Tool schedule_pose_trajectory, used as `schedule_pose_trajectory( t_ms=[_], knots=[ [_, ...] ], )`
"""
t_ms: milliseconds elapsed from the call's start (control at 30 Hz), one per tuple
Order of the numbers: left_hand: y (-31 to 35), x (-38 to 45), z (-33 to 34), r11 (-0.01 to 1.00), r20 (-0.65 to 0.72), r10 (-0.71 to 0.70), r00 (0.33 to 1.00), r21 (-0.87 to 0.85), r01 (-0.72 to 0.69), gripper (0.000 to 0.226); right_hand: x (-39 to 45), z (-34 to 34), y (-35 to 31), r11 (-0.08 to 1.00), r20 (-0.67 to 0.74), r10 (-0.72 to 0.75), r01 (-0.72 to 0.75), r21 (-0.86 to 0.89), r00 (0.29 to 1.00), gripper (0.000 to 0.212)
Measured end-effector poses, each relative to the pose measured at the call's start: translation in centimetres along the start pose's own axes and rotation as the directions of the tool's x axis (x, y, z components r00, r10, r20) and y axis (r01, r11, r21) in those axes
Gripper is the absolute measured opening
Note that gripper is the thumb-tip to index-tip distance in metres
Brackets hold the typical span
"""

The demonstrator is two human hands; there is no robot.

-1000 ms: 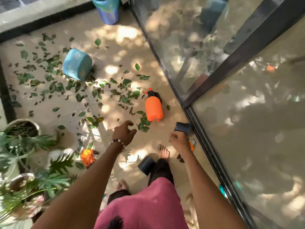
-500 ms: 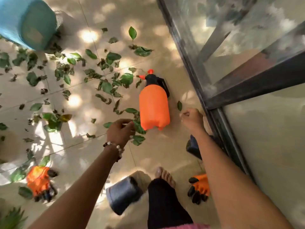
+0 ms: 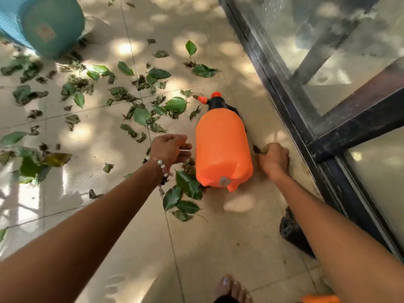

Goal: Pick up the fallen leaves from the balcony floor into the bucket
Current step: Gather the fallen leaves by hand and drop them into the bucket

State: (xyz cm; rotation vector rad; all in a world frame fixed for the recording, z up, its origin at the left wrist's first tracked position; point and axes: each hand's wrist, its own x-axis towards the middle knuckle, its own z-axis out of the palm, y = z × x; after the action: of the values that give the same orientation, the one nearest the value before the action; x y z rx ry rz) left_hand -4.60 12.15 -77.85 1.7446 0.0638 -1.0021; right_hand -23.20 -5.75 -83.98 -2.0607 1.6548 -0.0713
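Two hands reach down beside an orange sprayer [image 3: 223, 149] lying on the tiled floor [image 3: 131, 248]. The left hand [image 3: 169, 148] hovers with fingers loosely curled, holding nothing. The right hand [image 3: 273, 160] pinches a dark leaf [image 3: 256, 149]. More leaves [image 3: 142, 114] lie scattered towards the tipped blue bucket [image 3: 48, 25], far left.

Home balcony: tiled floor [image 3: 218, 248], glass door [image 3: 349, 51], leaves [image 3: 175, 104].

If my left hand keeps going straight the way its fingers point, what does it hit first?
Most likely the orange sprayer bottle: the left hand points its fingers right at the bottle's side, with only a narrow gap showing. Height is hard to judge.
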Motion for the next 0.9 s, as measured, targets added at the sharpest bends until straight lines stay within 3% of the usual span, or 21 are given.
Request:
schedule_pose_trajectory(
  t_ms=[67,133,167,300,400,500,600,733,833,900],
  knots=[
    [1.0,0.3,0.3,0.999,0.063,0.011,0.998,0.031,-0.013,0.018,0.4,-2.1,-1.6,0.987,-0.093,0.059,-0.044,0.154,0.994,0.009],
    [2.1,-0.2,0.4,0.998,0.104,0.044,0.994,0.044,-0.048,0.020,0.6,-4.9,-3.6,0.960,-0.176,0.029,0.021,0.279,0.984,0.004],
    [2.8,-0.7,0.5,0.996,0.124,0.073,0.990,0.041,-0.078,0.021,0.5,-6.3,-4.8,0.942,-0.195,0.007,0.059,0.330,0.981,0.014],
    [5.4,-3.8,-0.1,0.990,0.205,0.136,0.969,0.001,-0.139,0.033,-2.7,-9.7,-10.1,0.881,-0.169,-0.102,0.168,0.443,0.980,0.028],
    [6.0,-5.4,-0.6,0.991,0.275,0.132,0.952,-0.041,-0.125,0.044,-6.2,-9.1,-13.0,0.862,-0.170,-0.221,0.274,0.427,0.960,0.016],
    [5.8,-5.7,-1.1,0.982,0.359,0.106,0.927,-0.187,-0.040,0.054,-9.7,-7.9,-14.9,0.855,-0.144,-0.349,0.378,0.355,0.926,0.003],
    [5.6,-6.6,-1.0,0.972,0.421,0.067,0.905,-0.234,0.037,0.042,-12.2,-7.1,-15.8,0.853,-0.105,-0.429,0.441,0.280,0.897,0.004],
    [5.6,-7.9,-0.9,0.963,0.259,-0.005,0.966,-0.261,0.075,0.027,-14.2,-7.0,-17.2,0.841,0.036,-0.521,0.506,0.193,0.853,0.008],
    [5.9,-7.1,-2.9,0.941,0.170,-0.063,0.983,-0.318,0.116,0.027,-14.9,-7.0,-19.0,0.811,0.226,-0.585,0.551,0.198,0.779,0.016],
    [6.0,-6.2,-4.8,0.958,0.115,-0.048,0.992,-0.277,0.078,0.025,-15.3,-6.7,-20.1,0.824,0.294,-0.566,0.516,0.234,0.770,0.022]
  ],
)
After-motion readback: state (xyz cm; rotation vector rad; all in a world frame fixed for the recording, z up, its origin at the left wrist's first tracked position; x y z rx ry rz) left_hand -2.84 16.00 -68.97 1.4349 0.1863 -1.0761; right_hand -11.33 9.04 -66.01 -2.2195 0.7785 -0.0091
